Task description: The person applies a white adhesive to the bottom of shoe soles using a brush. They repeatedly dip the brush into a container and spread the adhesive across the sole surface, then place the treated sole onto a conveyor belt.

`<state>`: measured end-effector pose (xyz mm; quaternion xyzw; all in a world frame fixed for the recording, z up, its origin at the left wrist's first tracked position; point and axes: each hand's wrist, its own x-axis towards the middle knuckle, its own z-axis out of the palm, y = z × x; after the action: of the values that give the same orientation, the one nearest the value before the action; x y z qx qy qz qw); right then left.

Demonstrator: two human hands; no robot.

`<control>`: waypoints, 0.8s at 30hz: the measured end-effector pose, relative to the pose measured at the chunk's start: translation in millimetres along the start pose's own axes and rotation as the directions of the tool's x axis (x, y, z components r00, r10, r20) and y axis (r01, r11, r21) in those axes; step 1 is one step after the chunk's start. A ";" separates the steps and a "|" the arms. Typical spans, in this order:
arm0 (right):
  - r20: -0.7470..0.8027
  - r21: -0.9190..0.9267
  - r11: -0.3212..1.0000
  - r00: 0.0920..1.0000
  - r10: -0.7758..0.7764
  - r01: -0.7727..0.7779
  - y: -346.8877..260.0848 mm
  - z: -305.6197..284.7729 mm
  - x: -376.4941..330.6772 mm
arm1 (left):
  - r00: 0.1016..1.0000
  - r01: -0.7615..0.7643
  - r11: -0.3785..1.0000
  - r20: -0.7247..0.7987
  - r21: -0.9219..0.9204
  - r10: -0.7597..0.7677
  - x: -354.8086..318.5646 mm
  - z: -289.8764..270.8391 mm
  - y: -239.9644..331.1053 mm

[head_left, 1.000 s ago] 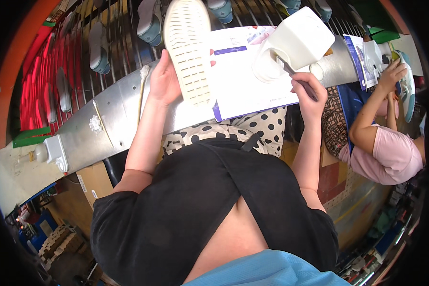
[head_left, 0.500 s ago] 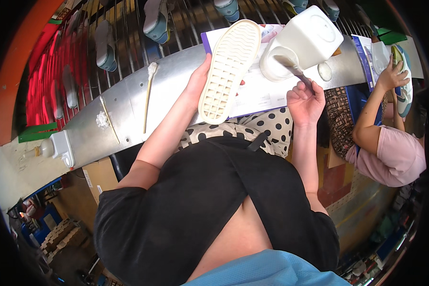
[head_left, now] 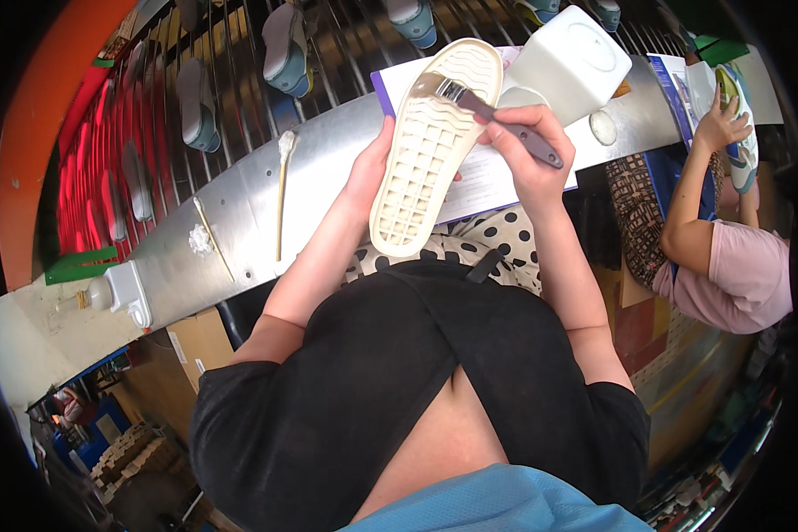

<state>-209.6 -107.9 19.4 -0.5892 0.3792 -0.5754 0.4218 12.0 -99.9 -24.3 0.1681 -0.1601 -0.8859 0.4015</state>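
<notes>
A cream shoe sole [head_left: 417,168] with a grid and wavy ridges on its upward face is held by my left hand [head_left: 370,168], the thumb along its left edge and the other fingers mostly hidden beneath. My right hand [head_left: 534,151] is closed around the dark handle of a flat paintbrush [head_left: 470,99]. The brush's bristles rest on the wavy part of the sole, near its left edge. Just beyond the right hand stands a white plastic container [head_left: 572,66], its round opening partly hidden by the hand and sole.
Papers [head_left: 479,188] lie on the metal ledge [head_left: 173,270]. Left of them are two cotton-tipped sticks [head_left: 282,191] and a white tuft [head_left: 200,239]. Shoes [head_left: 285,53] ride on a rack of metal rods beyond. At right a co-worker [head_left: 727,275] handles a shoe.
My right hand has moved left from the container's opening, and the brush now touches the sole. The left hand still holds the sole, which has shifted slightly nearer.
</notes>
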 end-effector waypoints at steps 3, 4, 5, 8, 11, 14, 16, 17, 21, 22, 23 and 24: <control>-0.137 -0.031 0.994 0.985 -0.105 0.102 2.6 -3.4 14.5 | 0.999 -0.013 1.000 -0.038 -0.024 0.012 -3.2 2.6 -4.7; -0.166 -0.066 0.989 0.976 -0.142 0.133 1.7 -4.9 17.4 | 0.998 -0.019 1.000 -0.052 -0.016 0.019 -4.3 2.6 -6.0; -0.205 -0.068 0.990 0.970 -0.132 0.120 0.3 -6.0 19.5 | 0.999 -0.028 0.999 -0.034 -0.014 0.028 -5.1 2.2 -6.7; -0.242 -0.177 0.981 0.963 -0.117 0.075 -6.9 -6.8 18.2 | 0.996 -0.072 0.996 0.051 0.051 0.069 -6.3 -0.6 -6.7; -0.215 -0.352 0.929 0.956 -0.201 0.117 -12.8 -2.9 15.4 | 0.995 -0.081 0.994 0.058 0.070 0.077 -6.0 -3.0 -6.2; -0.270 -0.058 0.998 0.962 -0.049 0.034 -14.0 0.4 18.9 | 0.998 -0.064 0.991 0.026 0.116 0.061 -4.3 -2.5 -6.2; -0.196 0.056 0.998 0.981 -0.016 0.027 -12.8 2.4 20.9 | 0.998 -0.061 0.994 -0.008 0.090 0.062 -2.3 -0.8 -5.4; -0.163 0.113 0.994 0.987 0.010 0.009 -11.7 4.7 20.7 | 0.998 -0.064 0.995 -0.012 0.082 0.065 -1.2 0.0 -4.1; 0.130 0.124 0.992 0.991 -0.010 -0.006 -13.3 19.7 -1.7 | 0.990 -0.090 0.993 -0.116 -0.080 0.081 4.4 -1.9 12.1; 0.171 0.018 0.996 0.981 -0.089 0.087 -13.6 26.2 -8.4 | 0.991 -0.118 0.991 -0.076 -0.062 0.113 5.6 -3.8 16.6; 0.224 -0.023 0.991 0.967 -0.123 0.132 -15.8 30.6 -15.5 | 0.984 -0.151 0.989 -0.094 0.005 0.151 6.3 -6.4 22.0; 0.287 -0.069 0.981 0.946 -0.153 0.180 -19.1 32.7 -22.0 | 0.980 -0.184 0.981 -0.065 0.065 0.188 7.9 -9.1 27.2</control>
<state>-178.7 -78.5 29.9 -0.7139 0.2910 -0.5013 0.3928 28.9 -124.3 -22.4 0.1953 -0.1866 -0.8330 0.4828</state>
